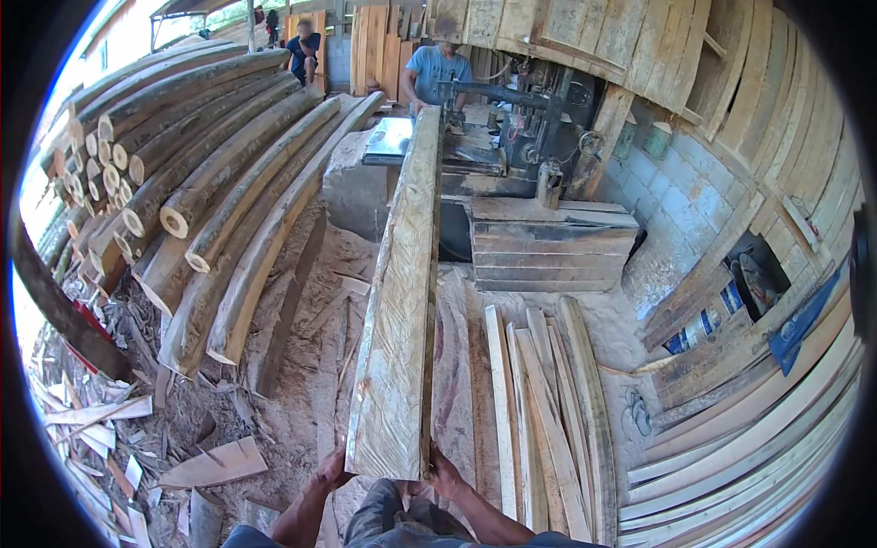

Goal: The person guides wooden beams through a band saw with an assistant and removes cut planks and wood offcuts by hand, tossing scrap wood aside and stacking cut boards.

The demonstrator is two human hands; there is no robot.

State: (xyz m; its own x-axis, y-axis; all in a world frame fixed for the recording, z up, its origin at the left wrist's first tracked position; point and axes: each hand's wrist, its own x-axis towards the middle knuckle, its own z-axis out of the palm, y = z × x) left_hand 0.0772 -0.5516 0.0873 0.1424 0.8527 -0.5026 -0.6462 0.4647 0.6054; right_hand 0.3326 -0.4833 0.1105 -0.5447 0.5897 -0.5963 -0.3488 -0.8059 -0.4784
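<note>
A long, rough-sawn wooden beam (391, 347) runs from just in front of my body up toward a sawing machine (516, 128) with a metal table. My left hand (333, 466) is closed on the near end at its left side, and my right hand (443, 470) grips the same end at its right side. Some fingers are hidden by the wood. At the far end of the beam, a co-worker in a light blue shirt (437, 73) stands beside the machine, one hand by the wood.
A large log pile (210, 164) fills the left, with offcuts (210, 466) below it. Sawn strips (539, 411) lie right of my legs, more boards (758, 438) farther right. A wooden box (553, 247) fronts the machine. Another person (304, 57) is at the back.
</note>
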